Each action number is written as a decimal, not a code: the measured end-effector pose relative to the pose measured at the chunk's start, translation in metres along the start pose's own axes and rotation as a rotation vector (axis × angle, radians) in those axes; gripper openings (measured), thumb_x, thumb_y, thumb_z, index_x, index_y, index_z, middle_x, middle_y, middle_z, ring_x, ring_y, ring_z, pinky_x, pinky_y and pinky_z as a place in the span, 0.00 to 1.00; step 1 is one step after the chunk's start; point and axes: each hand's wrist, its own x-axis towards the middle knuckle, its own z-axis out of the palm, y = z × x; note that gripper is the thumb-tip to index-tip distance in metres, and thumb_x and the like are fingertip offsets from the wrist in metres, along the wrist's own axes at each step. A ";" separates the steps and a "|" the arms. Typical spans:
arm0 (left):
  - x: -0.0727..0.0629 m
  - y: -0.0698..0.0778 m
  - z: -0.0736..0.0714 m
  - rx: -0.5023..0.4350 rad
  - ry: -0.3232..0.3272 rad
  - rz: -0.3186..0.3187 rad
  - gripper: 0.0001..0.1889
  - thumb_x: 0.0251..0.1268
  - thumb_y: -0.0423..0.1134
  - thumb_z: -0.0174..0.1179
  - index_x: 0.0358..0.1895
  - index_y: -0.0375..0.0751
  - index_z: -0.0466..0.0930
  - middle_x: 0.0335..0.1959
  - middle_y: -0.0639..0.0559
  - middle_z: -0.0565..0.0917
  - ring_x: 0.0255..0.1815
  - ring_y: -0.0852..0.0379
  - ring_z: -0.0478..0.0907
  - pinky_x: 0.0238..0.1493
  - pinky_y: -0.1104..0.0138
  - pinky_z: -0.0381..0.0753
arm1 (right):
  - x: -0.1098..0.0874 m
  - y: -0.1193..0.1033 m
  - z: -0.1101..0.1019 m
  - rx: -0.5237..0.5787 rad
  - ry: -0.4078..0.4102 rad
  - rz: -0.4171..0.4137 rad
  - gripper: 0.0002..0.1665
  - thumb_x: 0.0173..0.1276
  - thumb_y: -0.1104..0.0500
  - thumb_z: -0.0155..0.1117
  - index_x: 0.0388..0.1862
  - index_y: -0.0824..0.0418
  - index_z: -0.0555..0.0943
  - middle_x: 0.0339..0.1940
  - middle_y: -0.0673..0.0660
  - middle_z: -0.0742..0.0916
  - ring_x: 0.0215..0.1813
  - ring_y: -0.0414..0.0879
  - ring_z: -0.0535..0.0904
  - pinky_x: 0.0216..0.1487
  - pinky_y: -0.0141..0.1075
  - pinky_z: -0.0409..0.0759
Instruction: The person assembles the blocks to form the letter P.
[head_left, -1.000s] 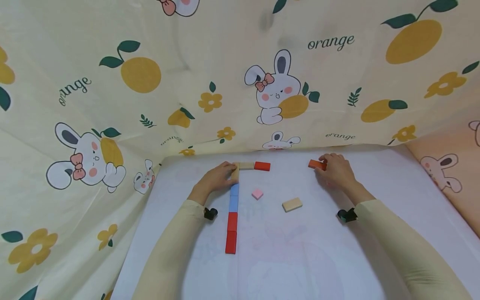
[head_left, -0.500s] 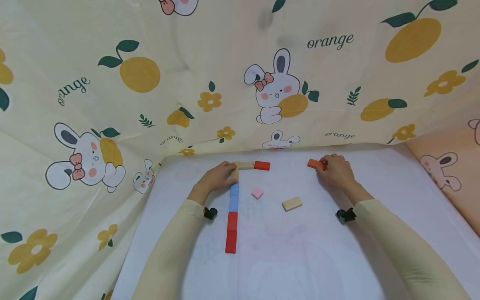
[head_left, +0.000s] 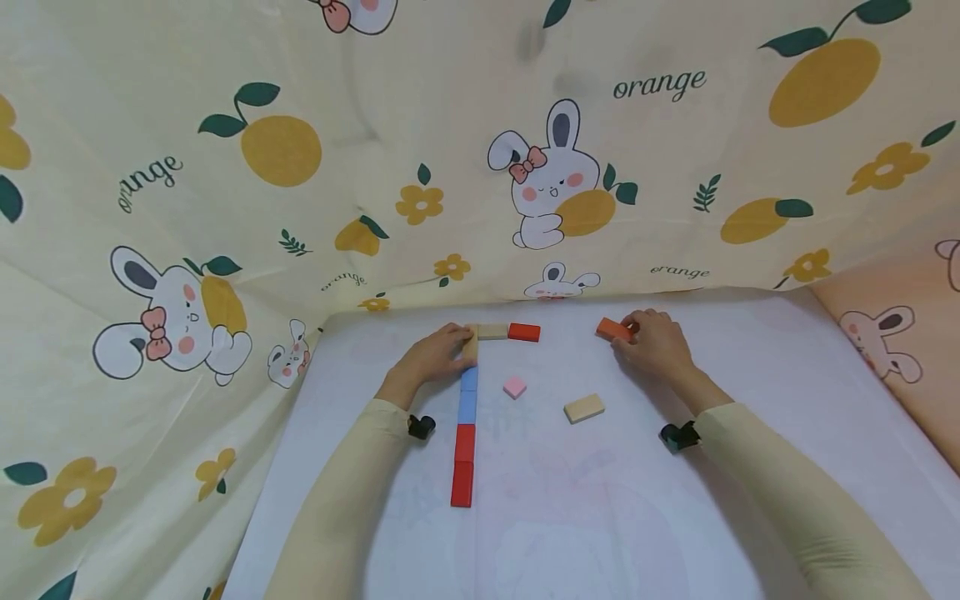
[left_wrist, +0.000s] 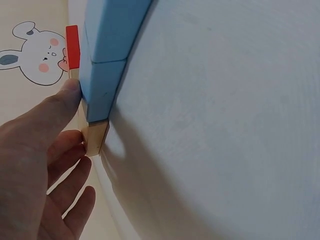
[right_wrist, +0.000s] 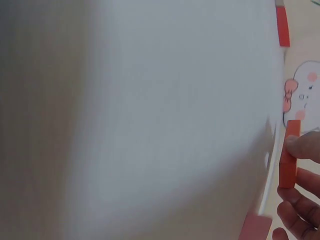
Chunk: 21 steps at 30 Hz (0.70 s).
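My left hand (head_left: 433, 354) pinches a plain wooden block (head_left: 470, 346) at the far end of a row of blocks, where the row meets a second row going right. In the left wrist view the thumb lies on one side, with two blue blocks (left_wrist: 104, 90) beside it. My right hand (head_left: 660, 346) holds an orange block (head_left: 613, 329) between thumb and fingers; the right wrist view shows it (right_wrist: 289, 155) in the grip. A pink block (right_wrist: 255, 227) shows partly below those fingers, hidden from the head view; whether it is touched I cannot tell.
Two red blocks (head_left: 463, 467) form the row's near end. The second row has a wooden block (head_left: 493, 332) and a red block (head_left: 524, 332). A small pink block (head_left: 514, 387) and a loose wooden block (head_left: 584, 408) lie on the white table (head_left: 570, 517). A printed cloth (head_left: 450, 125) hangs behind.
My right hand has shifted a little left with the orange block, which has tilted slightly. The left hand stays on the wooden block, and the rows look unchanged.
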 end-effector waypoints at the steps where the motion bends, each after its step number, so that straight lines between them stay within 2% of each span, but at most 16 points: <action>1: 0.000 0.000 0.000 -0.002 0.000 0.002 0.39 0.76 0.58 0.66 0.82 0.44 0.69 0.76 0.44 0.74 0.74 0.47 0.74 0.78 0.53 0.73 | 0.000 -0.003 0.001 0.006 -0.003 0.002 0.24 0.71 0.55 0.74 0.59 0.69 0.82 0.48 0.67 0.85 0.52 0.63 0.75 0.59 0.61 0.75; 10: 0.000 -0.001 0.000 -0.014 0.000 -0.003 0.39 0.76 0.58 0.66 0.82 0.45 0.69 0.75 0.45 0.75 0.73 0.47 0.75 0.78 0.53 0.73 | -0.001 -0.024 0.010 0.049 -0.023 0.016 0.24 0.70 0.54 0.76 0.57 0.66 0.83 0.48 0.65 0.86 0.49 0.61 0.77 0.53 0.56 0.78; 21: 0.002 -0.005 0.004 -0.013 0.004 -0.002 0.39 0.76 0.60 0.66 0.83 0.46 0.68 0.77 0.45 0.73 0.76 0.47 0.73 0.78 0.53 0.73 | -0.005 -0.042 0.022 0.097 -0.072 0.021 0.26 0.70 0.51 0.77 0.57 0.66 0.82 0.46 0.64 0.86 0.48 0.59 0.79 0.51 0.52 0.81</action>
